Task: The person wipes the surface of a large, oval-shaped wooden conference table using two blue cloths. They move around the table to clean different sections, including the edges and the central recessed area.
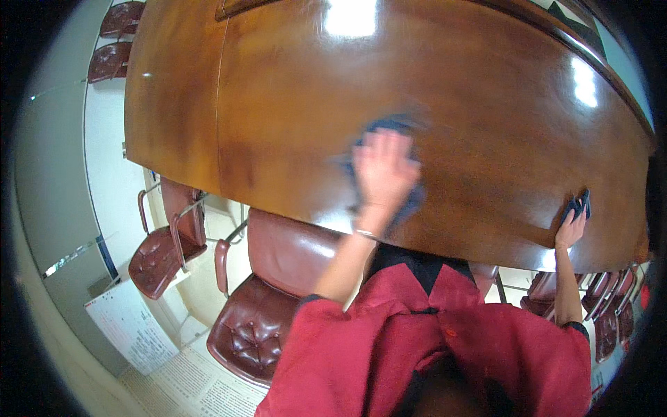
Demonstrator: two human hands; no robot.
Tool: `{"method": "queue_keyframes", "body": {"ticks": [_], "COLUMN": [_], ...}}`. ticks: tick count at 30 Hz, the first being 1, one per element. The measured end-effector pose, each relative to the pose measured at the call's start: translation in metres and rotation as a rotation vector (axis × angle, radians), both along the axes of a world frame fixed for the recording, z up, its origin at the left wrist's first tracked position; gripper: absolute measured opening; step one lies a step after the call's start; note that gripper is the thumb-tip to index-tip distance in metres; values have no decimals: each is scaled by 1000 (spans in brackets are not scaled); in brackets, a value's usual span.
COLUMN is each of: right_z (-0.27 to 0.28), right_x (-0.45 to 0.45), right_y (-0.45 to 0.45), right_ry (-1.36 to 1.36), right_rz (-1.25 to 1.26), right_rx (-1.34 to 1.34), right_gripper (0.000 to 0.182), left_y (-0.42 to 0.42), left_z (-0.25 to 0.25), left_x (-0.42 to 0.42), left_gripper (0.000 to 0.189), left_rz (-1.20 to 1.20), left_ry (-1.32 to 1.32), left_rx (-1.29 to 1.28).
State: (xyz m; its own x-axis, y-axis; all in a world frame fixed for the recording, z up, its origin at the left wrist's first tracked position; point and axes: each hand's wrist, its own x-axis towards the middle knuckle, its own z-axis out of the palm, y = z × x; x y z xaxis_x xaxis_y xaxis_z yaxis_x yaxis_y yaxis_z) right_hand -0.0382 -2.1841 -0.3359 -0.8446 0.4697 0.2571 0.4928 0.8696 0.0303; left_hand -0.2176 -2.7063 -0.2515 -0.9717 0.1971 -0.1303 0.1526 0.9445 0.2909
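A long polished wooden table (292, 99) with a curved edge spreads out before me. My left hand (385, 167), blurred, lies flat with its fingers spread over a dark blue cloth (409, 206), pressed against the tabletop near the middle of the view. The cloth shows beyond the fingertips and beside the wrist. Over at the right, near the table's front edge, my right hand (571, 228) rests on the surface with a smaller dark cloth (586, 200) bunched at its fingers.
Maroon leather armchairs (252, 328) stand along the near side, left and right. A raised wooden rim (573, 41) runs along the far side. A white board with writing (133, 326) leans low at the left, above printed sheets (187, 385) on the floor.
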Motion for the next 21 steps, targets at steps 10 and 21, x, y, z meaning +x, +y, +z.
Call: {"method": "queue_keyframes", "body": {"ticks": [10, 21], "right_z": [5, 21], "right_x": [-15, -18], "right_y": [-11, -25], "right_ry": [26, 53], "right_rz": [60, 145], "right_rx": [35, -114], "right_gripper": [41, 45], "left_y": [-37, 328], "left_z": [-52, -43], "left_x": [127, 228], "left_gripper": [70, 66], "left_rz": [243, -812], "left_ry": [195, 74], "left_rx": [-320, 319]}}
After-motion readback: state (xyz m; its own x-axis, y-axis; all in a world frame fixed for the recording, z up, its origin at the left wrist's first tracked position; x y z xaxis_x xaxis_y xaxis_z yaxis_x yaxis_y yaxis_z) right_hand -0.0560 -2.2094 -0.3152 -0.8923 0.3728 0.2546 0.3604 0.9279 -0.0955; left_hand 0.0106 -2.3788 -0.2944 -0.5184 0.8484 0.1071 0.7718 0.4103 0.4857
